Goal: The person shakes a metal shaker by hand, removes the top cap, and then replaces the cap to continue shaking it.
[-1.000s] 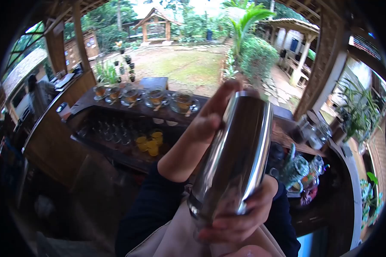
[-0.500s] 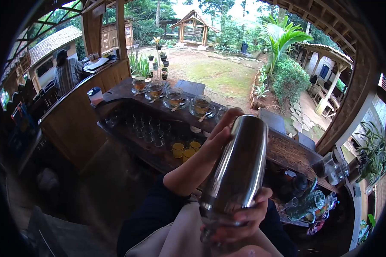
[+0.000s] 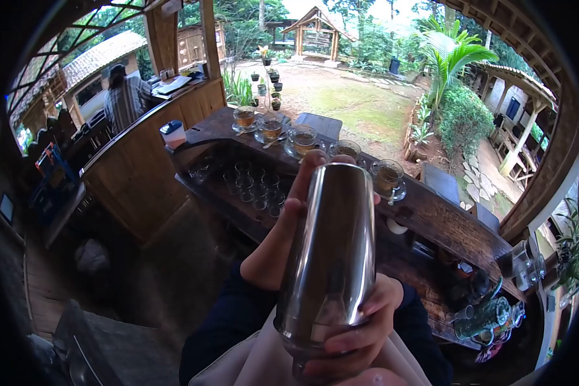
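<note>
A shiny metal cocktail shaker (image 3: 331, 251) stands tilted in front of my body, its broad flat end towards the counter. My left hand (image 3: 300, 193) is closed around the far upper part, and fingertips show past both sides of that end. Lower down, my right hand (image 3: 363, 331) wraps the narrower end from the right. Beyond the shaker, several glass cups of amber drink (image 3: 301, 138) sit on saucers along the counter top (image 3: 450, 222). The shaker hides part of the counter.
Several clear glasses (image 3: 257, 186) stand on the shelf below the counter. A lidded plastic container (image 3: 172, 134) is at its left end. Glass jugs (image 3: 482, 318) lie to the right. A person in a striped top (image 3: 125, 103) is at another counter on the left.
The shaker has moved left and slightly towards me, with both hands still on it. My view has turned left, and the yellow drinks on the shelf are now out of sight.
</note>
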Available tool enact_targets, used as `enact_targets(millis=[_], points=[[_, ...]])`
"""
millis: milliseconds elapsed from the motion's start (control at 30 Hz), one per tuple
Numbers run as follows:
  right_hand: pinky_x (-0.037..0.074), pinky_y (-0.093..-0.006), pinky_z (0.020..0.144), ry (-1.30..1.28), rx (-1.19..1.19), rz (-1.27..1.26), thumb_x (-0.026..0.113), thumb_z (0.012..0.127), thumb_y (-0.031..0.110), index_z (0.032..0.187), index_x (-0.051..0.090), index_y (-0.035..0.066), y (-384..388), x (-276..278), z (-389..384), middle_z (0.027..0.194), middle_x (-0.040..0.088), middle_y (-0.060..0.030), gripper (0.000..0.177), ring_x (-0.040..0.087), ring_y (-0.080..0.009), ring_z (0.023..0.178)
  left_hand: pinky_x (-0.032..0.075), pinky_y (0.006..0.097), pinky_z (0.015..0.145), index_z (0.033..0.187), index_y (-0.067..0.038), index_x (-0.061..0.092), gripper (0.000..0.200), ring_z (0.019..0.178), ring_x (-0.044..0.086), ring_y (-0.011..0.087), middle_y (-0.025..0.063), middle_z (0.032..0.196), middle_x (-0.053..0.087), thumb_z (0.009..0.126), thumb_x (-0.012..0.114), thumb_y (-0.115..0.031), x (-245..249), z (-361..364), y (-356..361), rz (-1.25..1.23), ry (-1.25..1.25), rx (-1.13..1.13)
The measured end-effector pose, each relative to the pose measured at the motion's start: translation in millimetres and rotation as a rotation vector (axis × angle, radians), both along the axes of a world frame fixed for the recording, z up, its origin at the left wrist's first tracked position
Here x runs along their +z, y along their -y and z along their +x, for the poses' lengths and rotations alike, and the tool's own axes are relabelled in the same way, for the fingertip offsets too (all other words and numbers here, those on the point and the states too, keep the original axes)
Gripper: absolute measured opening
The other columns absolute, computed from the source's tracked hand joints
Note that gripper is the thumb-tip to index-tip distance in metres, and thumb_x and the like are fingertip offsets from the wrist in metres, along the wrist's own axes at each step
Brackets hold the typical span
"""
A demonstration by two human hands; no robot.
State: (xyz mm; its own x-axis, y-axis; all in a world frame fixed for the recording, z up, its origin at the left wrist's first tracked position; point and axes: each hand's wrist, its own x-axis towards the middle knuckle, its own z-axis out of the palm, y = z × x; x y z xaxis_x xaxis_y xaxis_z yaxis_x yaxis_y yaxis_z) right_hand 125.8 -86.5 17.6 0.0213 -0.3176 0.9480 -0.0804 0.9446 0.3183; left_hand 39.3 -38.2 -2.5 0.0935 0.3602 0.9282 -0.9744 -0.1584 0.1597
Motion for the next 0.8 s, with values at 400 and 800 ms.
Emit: enact_targets(millis=[400,800], points=[[0.032,-0.054,0.098,0.427,-0.017,-0.184,0.067,0.072,0.012,0.096,0.067,0.014,6.0,7.9,-9.5,0.106,0.061,-0.0014,0.024,0.056,-0.0283,0.108,0.052,0.0425,0.082,0.125,-0.003,0.045,0.057,0.103,0.057,0.0326,0.02,0.117,0.053,0.089,0.048,-0.047,3.9,-82.6,24.1,-0.61,-0.101,-0.397],[0.044,-0.043,0.089,0.202,-0.031,-0.718,0.072,0.064,0.011,0.103,0.059,0.0,-46.2,-16.1,-11.8,0.108,0.059,-0.0165,0.043,0.055,-0.0369,0.106,0.053,0.0383,0.076,0.105,-0.002,0.056,0.034,0.089,0.063,0.0236,0.0137,0.1,0.063,0.093,0.04,-0.028,-57.3,-57.2,-10.8,-1.291,0.089,0.074]])
